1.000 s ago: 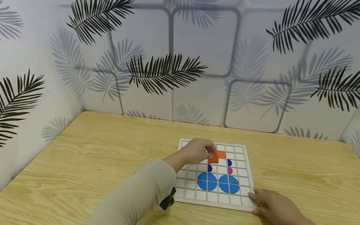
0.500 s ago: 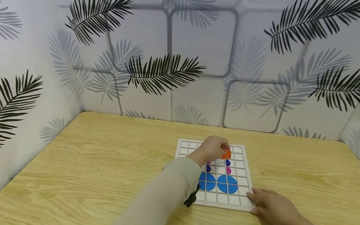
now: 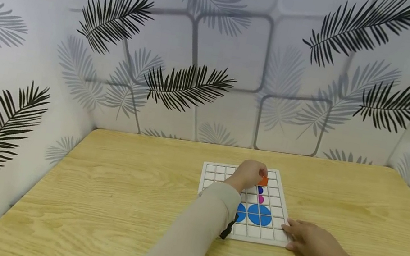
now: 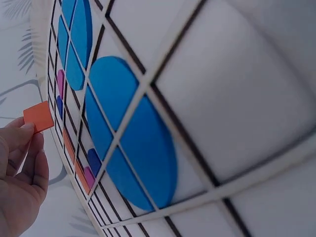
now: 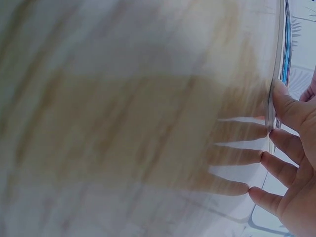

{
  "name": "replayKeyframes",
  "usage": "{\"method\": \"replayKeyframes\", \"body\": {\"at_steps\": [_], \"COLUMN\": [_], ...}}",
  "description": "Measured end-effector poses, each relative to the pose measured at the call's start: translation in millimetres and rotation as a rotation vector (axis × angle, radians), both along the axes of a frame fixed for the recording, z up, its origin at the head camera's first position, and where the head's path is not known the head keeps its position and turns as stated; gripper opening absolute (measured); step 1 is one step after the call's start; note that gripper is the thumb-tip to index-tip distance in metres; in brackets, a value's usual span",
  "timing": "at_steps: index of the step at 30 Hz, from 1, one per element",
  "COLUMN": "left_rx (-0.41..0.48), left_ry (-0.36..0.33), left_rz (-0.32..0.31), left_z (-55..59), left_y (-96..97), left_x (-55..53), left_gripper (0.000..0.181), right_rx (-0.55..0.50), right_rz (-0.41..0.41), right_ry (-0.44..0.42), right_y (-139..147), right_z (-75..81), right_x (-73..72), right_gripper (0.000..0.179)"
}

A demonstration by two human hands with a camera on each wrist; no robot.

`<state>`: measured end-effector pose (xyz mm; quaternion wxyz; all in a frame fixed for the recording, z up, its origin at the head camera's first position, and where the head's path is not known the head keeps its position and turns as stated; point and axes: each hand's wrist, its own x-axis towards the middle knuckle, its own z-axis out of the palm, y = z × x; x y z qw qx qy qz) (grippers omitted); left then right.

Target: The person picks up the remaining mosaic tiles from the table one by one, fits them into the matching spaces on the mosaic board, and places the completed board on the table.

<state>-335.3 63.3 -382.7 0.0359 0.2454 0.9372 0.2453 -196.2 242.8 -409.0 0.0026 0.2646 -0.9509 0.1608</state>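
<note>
My left hand (image 3: 249, 172) is over the far part of a white gridded board (image 3: 209, 177). In the left wrist view, its thumb and fingers pinch a small orange square tile (image 4: 38, 116), raised off the grid. Orange pieces (image 4: 74, 158) lie in the board's cells, near dark blue (image 4: 94, 161) and pink (image 4: 89, 176) half-round pieces. Two large blue circles (image 4: 131, 133) made of quarter pieces sit nearer me. At the board's near right corner, my right hand (image 3: 314, 243) rests with fingers spread; its thumb touches the board edge and its fingertips touch the table.
The board lies on a light wooden table (image 3: 116, 185). A wall (image 3: 224, 113) with a leaf pattern rises behind the table's far edge, and similar walls stand at both sides. My left forearm covers the board's near left part.
Across the board my left hand has moved right, bringing the orange tile from the left of the orange pieces to their right end. My right hand stays at the corner.
</note>
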Motion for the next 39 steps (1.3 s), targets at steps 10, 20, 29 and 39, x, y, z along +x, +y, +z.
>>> {"method": "replayKeyframes", "body": {"at_steps": [10, 20, 29, 39], "left_rx": [-0.037, -0.042, -0.134, -0.298], "left_ry": [0.009, -0.004, 0.122, 0.022], "left_rz": [0.032, 0.066, 0.049, 0.023], "left_z": [-4.2, -4.8, -86.1, -68.3], "left_y": [3.7, 7.7, 30.4, 33.0], "left_x": [-3.8, -4.3, -78.9, -64.3], "left_gripper": [0.028, 0.027, 0.021, 0.02], "right_rx": [-0.015, -0.018, -0.022, -0.011], "right_rz": [0.018, 0.007, 0.001, 0.009], "right_ry": [0.017, 0.013, 0.012, 0.006], "right_y": [1, 1, 2, 3], "right_z": [0.7, -0.9, -1.0, -0.6], "right_x": [0.9, 1.5, 2.2, 1.9], "right_gripper": [0.04, 0.041, 0.041, 0.041]}}
